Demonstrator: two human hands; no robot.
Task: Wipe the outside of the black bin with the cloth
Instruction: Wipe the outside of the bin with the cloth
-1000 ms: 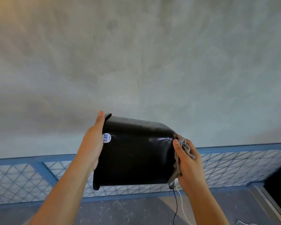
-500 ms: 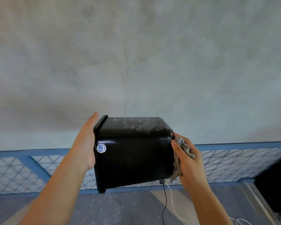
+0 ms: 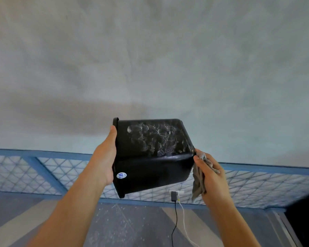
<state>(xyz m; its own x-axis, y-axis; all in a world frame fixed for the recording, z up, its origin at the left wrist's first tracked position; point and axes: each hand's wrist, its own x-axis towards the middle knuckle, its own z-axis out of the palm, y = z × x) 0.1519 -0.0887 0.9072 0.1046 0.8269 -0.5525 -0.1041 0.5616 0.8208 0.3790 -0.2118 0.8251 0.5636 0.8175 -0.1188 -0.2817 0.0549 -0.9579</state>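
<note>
Head view: bin [image 3: 150,168] aloft, sideways.
Left hand [image 3: 103,157]: grips its open end.
Right hand [image 3: 211,177]: clutches cloth [image 3: 197,184] at its base.
Risk: I fear hard wiping twists it loose.

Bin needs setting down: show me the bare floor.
Bare floor lies between the left forearm and the black cable, below the blue mesh panel. Crowded right of that: the white cable trails beside it; a dark object fills the right corner.

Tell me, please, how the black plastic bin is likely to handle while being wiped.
The black plastic bin is probably light: the left hand holds it up sideways at its rim. Its glossy wall looks slippery, so it might twist. It seems stiff: its walls show no bending.
</note>
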